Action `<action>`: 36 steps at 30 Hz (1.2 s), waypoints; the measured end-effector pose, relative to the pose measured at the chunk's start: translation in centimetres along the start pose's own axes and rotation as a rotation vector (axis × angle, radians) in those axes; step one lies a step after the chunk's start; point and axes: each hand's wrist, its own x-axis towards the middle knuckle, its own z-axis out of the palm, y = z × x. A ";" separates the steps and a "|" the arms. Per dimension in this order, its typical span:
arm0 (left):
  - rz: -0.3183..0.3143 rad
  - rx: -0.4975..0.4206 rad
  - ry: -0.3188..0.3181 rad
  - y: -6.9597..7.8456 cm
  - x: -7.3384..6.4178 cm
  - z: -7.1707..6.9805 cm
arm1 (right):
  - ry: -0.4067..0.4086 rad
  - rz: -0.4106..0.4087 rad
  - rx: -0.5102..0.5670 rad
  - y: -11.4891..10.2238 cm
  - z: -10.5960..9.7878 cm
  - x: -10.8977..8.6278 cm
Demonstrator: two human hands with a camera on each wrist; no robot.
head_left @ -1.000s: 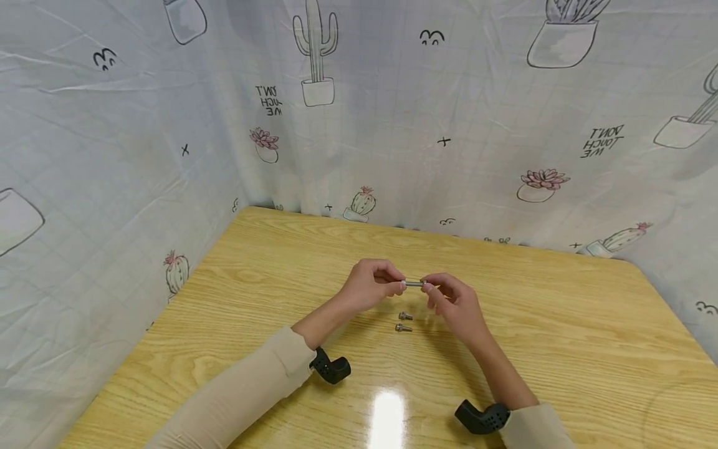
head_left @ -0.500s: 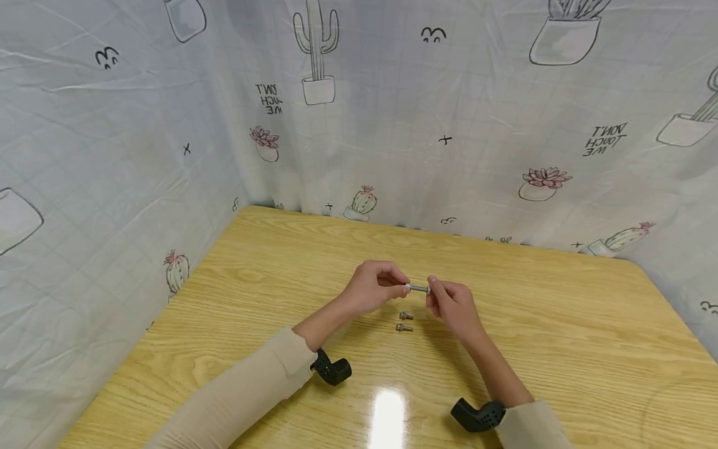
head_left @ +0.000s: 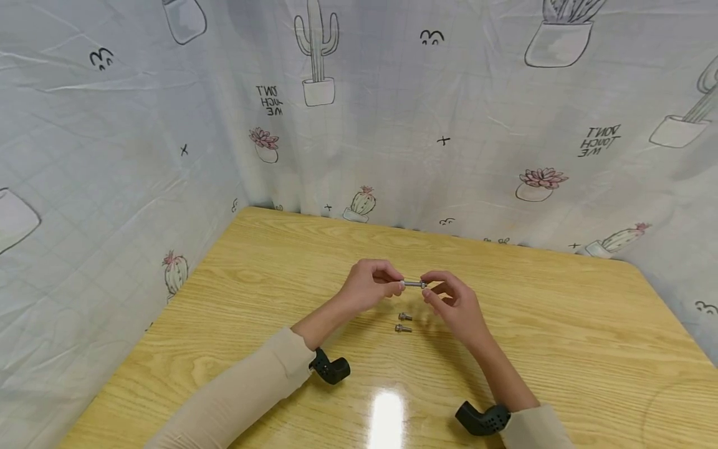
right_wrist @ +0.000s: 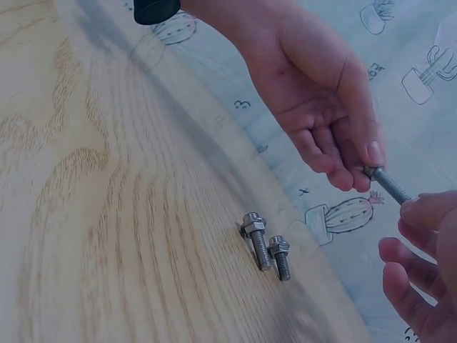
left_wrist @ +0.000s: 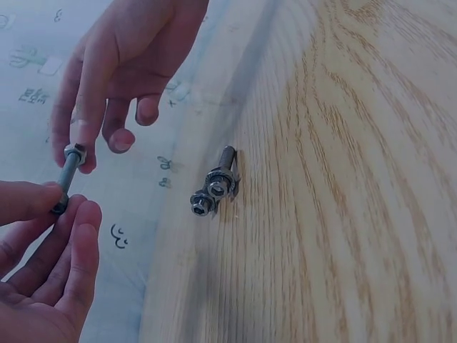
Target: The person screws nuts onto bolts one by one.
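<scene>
Metal bolt [left_wrist: 69, 171] between left and right fingers [left_wrist: 91, 103]

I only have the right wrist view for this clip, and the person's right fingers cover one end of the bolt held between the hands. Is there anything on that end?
Observer: Yes, the left wrist view shows a nut on the bolt, between the fingertips of the right hand.
Operator: Is anything worn further up that arm?
Observer: In the head view, a black perforated piece sits at the cuff of the right sleeve.
Operator: Any glare I should note?
Observer: Yes, the head view shows a bright patch on the near part of the table.
</scene>
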 end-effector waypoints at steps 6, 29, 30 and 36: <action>0.001 -0.006 -0.004 0.1 0.0 0.1 | 0.028 0.026 -0.017 -0.1 0.1 0.1; 0.013 0.012 -0.014 0.2 0.0 0.3 | 0.058 0.101 -0.067 0.0 0.4 0.2; 0.006 0.010 -0.012 0.2 0.0 0.3 | 0.051 0.073 -0.065 0.0 0.3 0.1; 0.001 0.009 -0.007 -0.1 0.2 0.1 | 0.019 -0.054 -0.066 0.1 0.2 0.0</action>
